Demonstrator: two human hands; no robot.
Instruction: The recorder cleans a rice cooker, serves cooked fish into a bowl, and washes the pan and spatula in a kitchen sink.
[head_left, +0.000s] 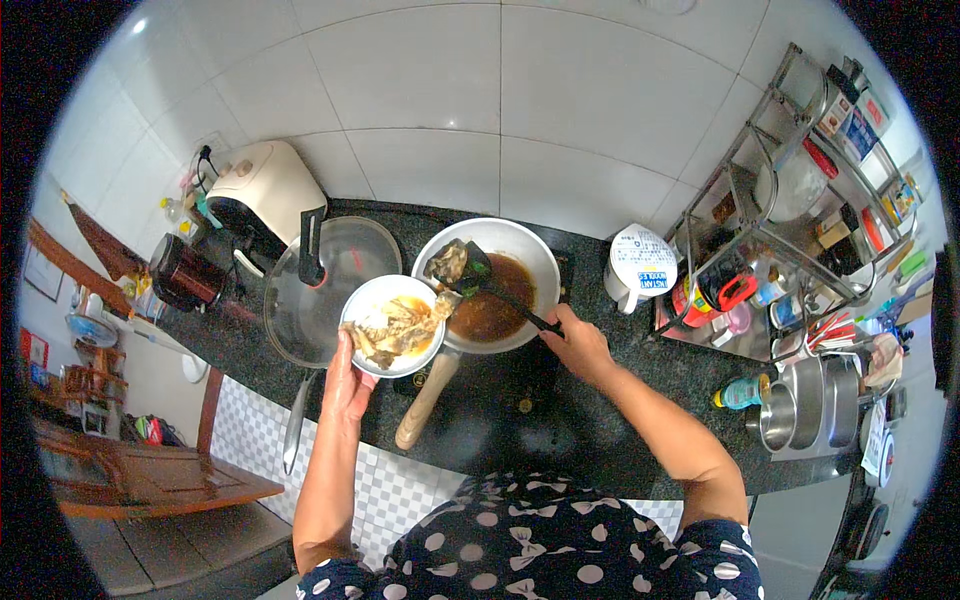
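Observation:
My left hand (349, 379) grips a white bowl (395, 373) by its left and near side. Pale brown cooked pieces (397, 330), perhaps fish or mushroom, lie in it with some liquid. With my right hand (581, 341) I hold the handle of a black spatula (517, 304). Its broad head, over the left part of a white frying pan (525, 232), carries more of these pieces and green bits. Brown sauce (499, 300) covers much of the pan's bottom. The bowl overlaps the pan's left rim, and one piece sits at the bowl's right edge. The pan's wooden handle (426, 405) points toward me.
A glass lid (292, 315) rests left of the bowl, partly over a long-handled pan. Behind it stands a cream air fryer (270, 180). An instant noodle cup (641, 262) is right of the pan, near a metal rack (757, 217). A bottle (742, 394) lies farther right.

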